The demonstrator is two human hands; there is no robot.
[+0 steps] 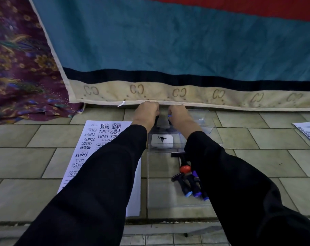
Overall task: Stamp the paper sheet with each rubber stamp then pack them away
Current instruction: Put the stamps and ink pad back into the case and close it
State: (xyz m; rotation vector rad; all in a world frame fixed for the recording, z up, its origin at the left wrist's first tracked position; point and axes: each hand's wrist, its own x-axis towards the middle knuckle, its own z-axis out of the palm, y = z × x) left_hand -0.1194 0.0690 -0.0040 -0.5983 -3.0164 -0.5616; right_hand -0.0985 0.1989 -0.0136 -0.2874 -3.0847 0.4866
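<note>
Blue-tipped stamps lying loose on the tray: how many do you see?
3, side by side on the clear tray beside the right sleeve: left stamp, middle stamp, right stamp. The sleeve may hide more.

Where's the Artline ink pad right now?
Head view, centre: the Artline ink pad lies just right of the stamped paper sheet, nearer than the left hand and right hand, beyond the red-knobbed stamp.

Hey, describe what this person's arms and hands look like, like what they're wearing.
Both arms are covered by long, plain black sleeves. The left sleeve and right sleeve are loose-fitting and end at the wrists. The left hand and right hand are bare: no gloves, and no ring, watch or bracelet shows in the head view.
</note>
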